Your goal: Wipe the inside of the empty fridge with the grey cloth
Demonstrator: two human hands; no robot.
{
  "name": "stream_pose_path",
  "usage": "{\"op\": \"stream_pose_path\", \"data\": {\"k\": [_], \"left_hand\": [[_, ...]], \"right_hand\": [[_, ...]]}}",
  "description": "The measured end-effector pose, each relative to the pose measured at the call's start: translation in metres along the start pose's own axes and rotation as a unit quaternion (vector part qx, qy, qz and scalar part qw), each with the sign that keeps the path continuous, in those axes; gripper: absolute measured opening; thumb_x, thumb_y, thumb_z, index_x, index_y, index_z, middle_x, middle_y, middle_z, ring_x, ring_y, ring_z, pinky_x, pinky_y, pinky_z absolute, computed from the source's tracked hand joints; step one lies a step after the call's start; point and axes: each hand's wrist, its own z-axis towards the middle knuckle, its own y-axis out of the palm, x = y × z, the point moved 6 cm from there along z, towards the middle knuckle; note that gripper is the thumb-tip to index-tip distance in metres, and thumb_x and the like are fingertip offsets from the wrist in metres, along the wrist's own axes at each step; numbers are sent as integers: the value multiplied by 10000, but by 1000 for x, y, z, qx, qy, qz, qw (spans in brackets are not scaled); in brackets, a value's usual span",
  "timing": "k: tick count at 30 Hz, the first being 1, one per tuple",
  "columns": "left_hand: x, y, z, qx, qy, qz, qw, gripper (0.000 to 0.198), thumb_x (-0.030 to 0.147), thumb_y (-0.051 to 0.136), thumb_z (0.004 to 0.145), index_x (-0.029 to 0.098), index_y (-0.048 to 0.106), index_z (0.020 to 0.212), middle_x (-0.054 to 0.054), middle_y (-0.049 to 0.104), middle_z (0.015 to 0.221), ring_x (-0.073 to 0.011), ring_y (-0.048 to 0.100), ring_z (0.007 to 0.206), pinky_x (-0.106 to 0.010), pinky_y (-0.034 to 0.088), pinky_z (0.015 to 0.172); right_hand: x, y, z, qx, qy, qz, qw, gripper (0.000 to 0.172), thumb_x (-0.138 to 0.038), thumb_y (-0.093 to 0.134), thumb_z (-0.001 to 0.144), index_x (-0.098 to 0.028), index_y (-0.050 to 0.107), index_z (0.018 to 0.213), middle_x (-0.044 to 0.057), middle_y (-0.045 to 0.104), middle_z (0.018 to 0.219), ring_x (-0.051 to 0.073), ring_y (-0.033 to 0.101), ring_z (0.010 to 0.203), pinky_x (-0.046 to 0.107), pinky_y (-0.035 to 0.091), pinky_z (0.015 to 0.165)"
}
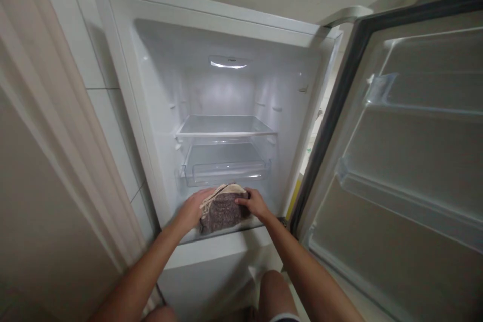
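Note:
An open white fridge (124,110) stands before me, its inside lit and bare. On its floor, near the front lip, lies a grey-brown speckled cloth (222,210) with a cream edge. My left hand (192,209) rests against the cloth's left side, fingers curved around it. My right hand (254,203) grips the cloth's right upper edge. Above the cloth sit a clear drawer (226,171) and a glass shelf (226,133).
The fridge door (415,161) hangs open at the right, its clear bins bare. A tiled wall (101,121) and a pale curtain (56,136) stand at the left. My knee (273,292) shows below, in front of the closed lower compartment (215,256).

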Motion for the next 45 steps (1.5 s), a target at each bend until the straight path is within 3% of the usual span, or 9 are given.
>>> {"op": "stream_pose_path", "data": {"k": [7,12,18,22,26,30,33,37,45], "left_hand": [[35,19,-38,35,130,398,907,717,17,383,977,292,475,1633,-152,637,1467,-305,613,1286,-499,475,1124],[56,56,-77,-82,191,174,963,381,186,481,1045,299,759,1281,-105,712,1250,-272,630,1185,-433,502,1075],[53,62,-86,-94,34,-117,988,322,477,624,1011,240,791,1153,-73,799,1108,-265,700,1040,-369,517,993],[56,68,-93,-165,71,-93,979,328,496,614,1015,245,788,1132,-68,789,1129,-256,683,1092,-347,500,996],[50,82,-106,-235,101,-39,966,350,459,627,1006,317,740,1306,-69,732,1338,-268,643,1262,-393,478,1107],[33,89,-86,-249,97,-1,964,804,506,866,774,269,622,1502,-107,699,1449,-294,679,1263,-410,543,1088],[11,77,-45,-157,75,72,982,536,370,648,960,229,641,1477,-130,687,1469,-285,646,1333,-452,498,1159],[-14,71,-8,-106,52,173,978,638,97,554,894,260,614,1508,-142,597,1575,-323,503,1502,-568,352,1266],[1,77,-2,-111,148,309,933,452,1,513,888,245,733,1199,-126,699,1308,-284,623,1329,-539,264,1295]], "right_hand": [[-20,-37,-59,113,-67,-294,947,127,-136,639,936,-217,714,998,86,728,1064,249,622,1041,315,433,888],[-23,-40,-92,72,-75,-310,945,201,-74,535,925,-223,651,995,67,723,1027,241,598,1023,300,392,862],[-26,-51,-102,-10,-106,-248,963,360,-130,622,895,-263,699,1221,22,753,1045,207,643,1031,269,409,884],[-29,-45,-106,-99,-128,-305,939,382,-94,632,879,-288,771,1177,41,741,1039,223,665,1031,293,417,905],[-26,-40,-110,-76,-121,-451,881,366,-12,557,903,-257,801,1025,101,744,1052,257,661,1074,346,401,923],[-9,-32,-114,-89,-101,-485,864,346,-15,529,952,-227,801,977,123,774,1002,263,677,1057,356,417,919],[3,-28,-119,-105,-80,-488,863,327,-44,525,976,-216,803,965,127,790,989,268,687,1065,370,421,961],[6,-21,-131,-82,-60,-463,881,362,-80,471,1006,-217,786,1123,128,781,1162,279,675,1159,390,418,1013],[22,9,-146,-11,49,-310,949,402,-337,702,953,-203,679,1331,128,735,1268,328,683,1186,380,497,982]]}}
